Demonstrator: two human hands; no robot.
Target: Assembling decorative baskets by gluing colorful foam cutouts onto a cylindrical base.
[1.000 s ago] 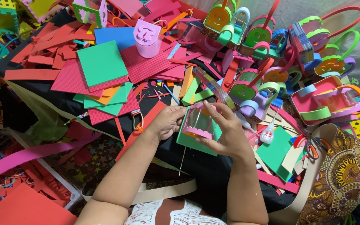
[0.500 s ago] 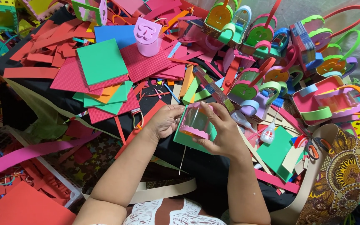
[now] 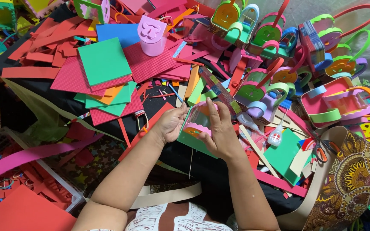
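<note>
Both hands meet over a small green foam basket with a pink scalloped trim [image 3: 195, 128], held above the black cloth [image 3: 202, 171] that covers the work surface. The left hand [image 3: 171, 124] grips the basket's left edge, thumb on top and fingers curled underneath, so those fingertips are hidden. The right hand [image 3: 219, 130] covers the basket's right half; its fingers [image 3: 213, 112] lie narrow and pressed flat along the upper rim, and how much of the basket sits beneath the palm cannot be made out. Only the trim, an orange patch below it and a lower green corner show between the two hands. Just beyond the right fingertips lies a long striped foam strip [image 3: 221, 90], and to the right of that hand — near the knuckles — a small white glue bottle with a red cap [image 3: 276, 137]. Beyond the left fingers is a stack of green, orange and pink foam squares [image 3: 103, 77]. Farther off, a heap of finished foam baskets with looped handles [image 3: 287, 55] overlaps so thickly that single ones are hard to separate, and several are cut off by the picture's top edge.
</note>
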